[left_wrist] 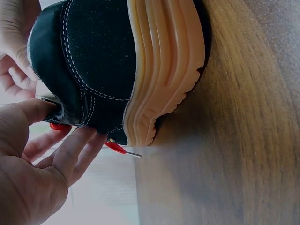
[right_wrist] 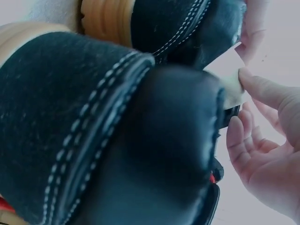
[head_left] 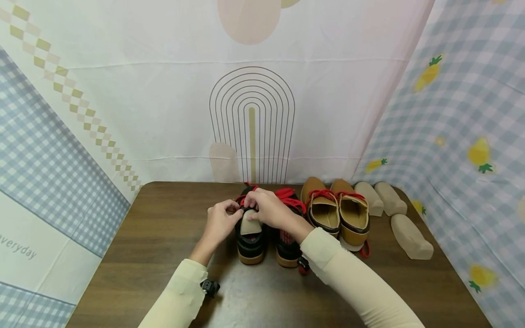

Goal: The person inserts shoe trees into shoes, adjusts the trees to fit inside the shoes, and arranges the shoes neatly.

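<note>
Your left hand [head_left: 220, 222] pinches the black shoe [head_left: 251, 252] by its opening; your right hand [head_left: 271, 209] touches the beige insert [head_left: 249, 226] between them, whether pinching I can't tell.

The left sleeve [head_left: 176, 298] is long and pale cream with a faint yellow-green cast; the right sleeve [head_left: 361, 284] is long and a warmer cream. Both are plain, lightly creased, with bands at the cuffs. A small black camera [head_left: 210, 288] sits right of the left cuff [head_left: 195, 269], another black device [head_left: 303, 264] left of the right cuff [head_left: 320, 248].
</note>
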`<state>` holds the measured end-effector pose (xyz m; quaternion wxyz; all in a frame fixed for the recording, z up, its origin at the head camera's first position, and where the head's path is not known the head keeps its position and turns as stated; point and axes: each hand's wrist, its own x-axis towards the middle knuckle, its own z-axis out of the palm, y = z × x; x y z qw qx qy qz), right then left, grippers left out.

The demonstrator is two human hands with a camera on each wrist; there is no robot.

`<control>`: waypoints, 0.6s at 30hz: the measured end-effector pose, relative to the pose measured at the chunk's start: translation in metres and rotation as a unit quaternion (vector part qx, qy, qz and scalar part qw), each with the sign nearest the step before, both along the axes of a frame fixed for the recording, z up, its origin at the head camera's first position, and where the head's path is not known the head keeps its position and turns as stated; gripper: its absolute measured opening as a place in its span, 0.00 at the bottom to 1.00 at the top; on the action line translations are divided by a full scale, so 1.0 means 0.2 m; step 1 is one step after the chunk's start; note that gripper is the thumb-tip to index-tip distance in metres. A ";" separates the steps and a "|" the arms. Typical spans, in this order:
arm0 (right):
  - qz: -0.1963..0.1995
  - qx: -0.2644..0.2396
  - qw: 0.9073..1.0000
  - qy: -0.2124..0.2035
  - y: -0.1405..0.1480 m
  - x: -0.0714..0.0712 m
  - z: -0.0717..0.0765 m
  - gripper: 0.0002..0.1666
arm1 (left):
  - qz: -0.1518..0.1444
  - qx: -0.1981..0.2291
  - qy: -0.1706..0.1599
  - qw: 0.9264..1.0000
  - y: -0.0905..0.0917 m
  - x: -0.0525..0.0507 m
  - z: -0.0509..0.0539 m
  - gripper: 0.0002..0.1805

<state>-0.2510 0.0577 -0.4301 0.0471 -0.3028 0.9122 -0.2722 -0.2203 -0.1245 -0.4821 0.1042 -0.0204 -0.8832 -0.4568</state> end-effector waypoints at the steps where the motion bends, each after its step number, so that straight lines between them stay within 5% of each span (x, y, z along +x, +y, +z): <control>1: 0.004 -0.003 1.000 0.002 0.00 0.00 0.00 0.17 | 0.001 -0.001 0.001 1.000 0.00 0.00 0.00 0.03; 18: 0.007 0.002 1.000 0.019 0.00 -0.02 -0.06 0.18 | -0.003 -0.001 0.000 1.000 0.00 0.00 0.00 0.04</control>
